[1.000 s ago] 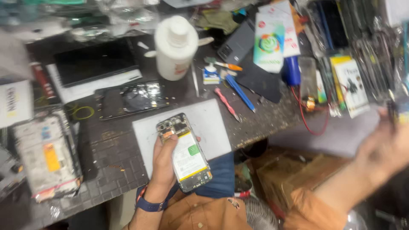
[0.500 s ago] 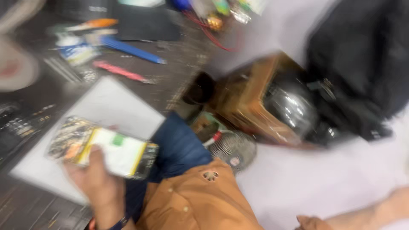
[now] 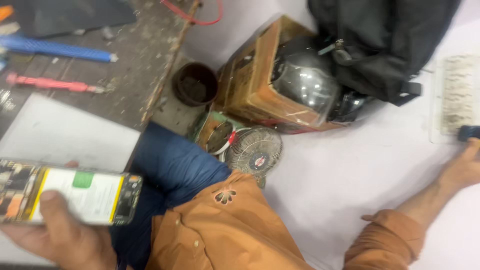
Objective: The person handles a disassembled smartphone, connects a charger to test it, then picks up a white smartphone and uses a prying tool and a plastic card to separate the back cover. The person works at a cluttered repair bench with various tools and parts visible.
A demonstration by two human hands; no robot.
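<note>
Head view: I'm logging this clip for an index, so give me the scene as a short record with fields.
setting: dark workbench edge, white floor beside it
left hand: holds an opened phone, back cover off, white battery showing
right hand: stretched out to the floor, touching a small dark object by a clear flat tray
on bench: white mat, blue tool, pink tool
on floor: cardboard box, black bag, small fan, dark cup

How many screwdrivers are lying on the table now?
2. A blue screwdriver lies near the table's top left, and a pink screwdriver lies below it, above the white mat. More may be hidden outside the picture's left edge.
</note>
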